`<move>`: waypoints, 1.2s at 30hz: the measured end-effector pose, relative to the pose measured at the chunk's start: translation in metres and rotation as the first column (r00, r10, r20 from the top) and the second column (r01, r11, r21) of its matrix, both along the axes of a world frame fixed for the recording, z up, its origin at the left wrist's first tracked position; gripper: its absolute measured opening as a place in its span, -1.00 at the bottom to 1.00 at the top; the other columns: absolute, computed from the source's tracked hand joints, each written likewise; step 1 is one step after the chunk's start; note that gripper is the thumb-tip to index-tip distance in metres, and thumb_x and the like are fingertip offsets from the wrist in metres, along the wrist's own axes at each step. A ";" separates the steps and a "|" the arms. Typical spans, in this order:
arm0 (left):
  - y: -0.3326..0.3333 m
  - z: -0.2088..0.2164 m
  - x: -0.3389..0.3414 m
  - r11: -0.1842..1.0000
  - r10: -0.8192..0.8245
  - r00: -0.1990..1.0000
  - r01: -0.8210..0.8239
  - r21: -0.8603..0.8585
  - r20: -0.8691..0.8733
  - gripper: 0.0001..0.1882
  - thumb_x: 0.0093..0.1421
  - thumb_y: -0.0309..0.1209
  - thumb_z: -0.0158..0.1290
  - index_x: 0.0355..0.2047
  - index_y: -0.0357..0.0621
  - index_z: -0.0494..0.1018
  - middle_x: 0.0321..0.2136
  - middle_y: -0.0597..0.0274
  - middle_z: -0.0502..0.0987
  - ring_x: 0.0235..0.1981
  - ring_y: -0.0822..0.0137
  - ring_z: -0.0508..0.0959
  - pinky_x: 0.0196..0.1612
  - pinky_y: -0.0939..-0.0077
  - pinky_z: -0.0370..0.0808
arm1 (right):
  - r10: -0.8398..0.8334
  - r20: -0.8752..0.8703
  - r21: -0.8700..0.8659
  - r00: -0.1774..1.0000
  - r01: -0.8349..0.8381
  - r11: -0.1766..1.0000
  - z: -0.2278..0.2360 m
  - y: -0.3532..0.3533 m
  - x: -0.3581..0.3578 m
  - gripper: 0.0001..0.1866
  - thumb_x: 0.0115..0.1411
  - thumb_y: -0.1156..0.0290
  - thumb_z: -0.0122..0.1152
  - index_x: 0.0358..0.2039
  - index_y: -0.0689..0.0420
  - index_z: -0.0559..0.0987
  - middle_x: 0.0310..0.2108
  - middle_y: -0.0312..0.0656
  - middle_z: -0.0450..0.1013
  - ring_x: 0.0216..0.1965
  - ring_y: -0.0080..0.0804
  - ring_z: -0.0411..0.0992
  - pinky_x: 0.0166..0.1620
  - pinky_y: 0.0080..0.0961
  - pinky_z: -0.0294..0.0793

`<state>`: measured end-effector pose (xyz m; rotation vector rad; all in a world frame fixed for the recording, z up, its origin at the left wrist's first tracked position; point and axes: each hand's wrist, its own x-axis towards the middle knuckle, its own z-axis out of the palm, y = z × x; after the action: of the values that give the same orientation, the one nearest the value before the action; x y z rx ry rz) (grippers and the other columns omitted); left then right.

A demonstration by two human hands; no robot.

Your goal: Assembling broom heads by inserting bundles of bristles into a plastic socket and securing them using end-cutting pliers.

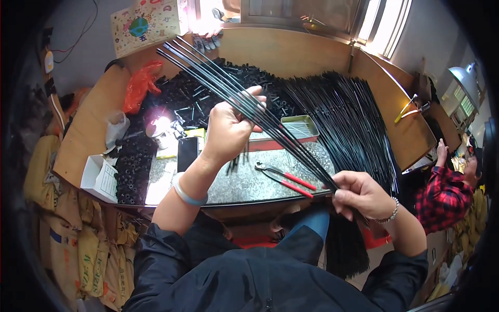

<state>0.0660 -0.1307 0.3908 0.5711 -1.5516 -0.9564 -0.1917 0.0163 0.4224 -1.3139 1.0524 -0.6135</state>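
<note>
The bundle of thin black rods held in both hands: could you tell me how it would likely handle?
The black rods look fairly stiff: they stay straight beyond the left hand. They fan apart there, so loose ones may slip. The right hand pinches their gathered end.

dark jacket, pale bangle left wrist, beaded bracelet right.

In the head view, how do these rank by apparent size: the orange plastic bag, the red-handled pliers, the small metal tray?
1. Red-handled pliers, longest.
2. Orange plastic bag.
3. Small metal tray.
The bag and tray lie farther back, so their ranks are unsure.
</note>
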 end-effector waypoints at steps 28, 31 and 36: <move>0.044 0.016 0.013 0.972 -0.174 0.980 0.187 0.141 -0.100 -0.61 0.29 -0.38 -0.21 0.05 -0.40 0.21 -0.30 -0.02 0.50 -0.26 0.20 0.55 -0.19 0.33 0.56 | -0.653 -0.751 -0.578 0.095 0.382 0.721 -0.111 0.031 -0.196 -0.57 -0.04 0.01 0.24 -0.55 0.20 0.55 -0.50 -0.04 0.49 -0.41 -0.16 0.47 -0.30 -0.31 0.44; 0.040 0.017 0.005 0.966 -0.191 0.975 0.208 0.156 -0.115 -0.61 0.30 -0.38 -0.22 0.05 -0.40 0.20 -0.31 -0.02 0.50 -0.26 0.20 0.55 -0.18 0.32 0.56 | -0.636 -0.763 -0.541 0.120 0.419 0.729 -0.133 0.034 -0.200 -0.64 0.03 0.10 0.18 -0.43 0.19 0.51 -0.38 -0.02 0.48 -0.30 -0.13 0.45 -0.25 -0.29 0.41; 0.034 0.013 0.004 0.939 -0.276 0.953 0.296 0.175 -0.128 -0.61 0.29 -0.39 -0.20 0.06 -0.40 0.19 -0.30 -0.03 0.49 -0.26 0.22 0.55 -0.16 0.33 0.54 | -0.786 -0.610 -0.683 0.099 0.437 0.585 -0.143 0.040 -0.217 -0.73 0.15 0.22 0.00 -0.40 0.17 0.51 -0.42 0.02 0.47 -0.29 -0.03 0.43 -0.25 -0.21 0.38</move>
<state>0.0696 -0.0966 0.4040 0.4282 -1.4843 -1.3485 -0.4083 0.0564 0.2790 -1.4513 2.6786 -0.7414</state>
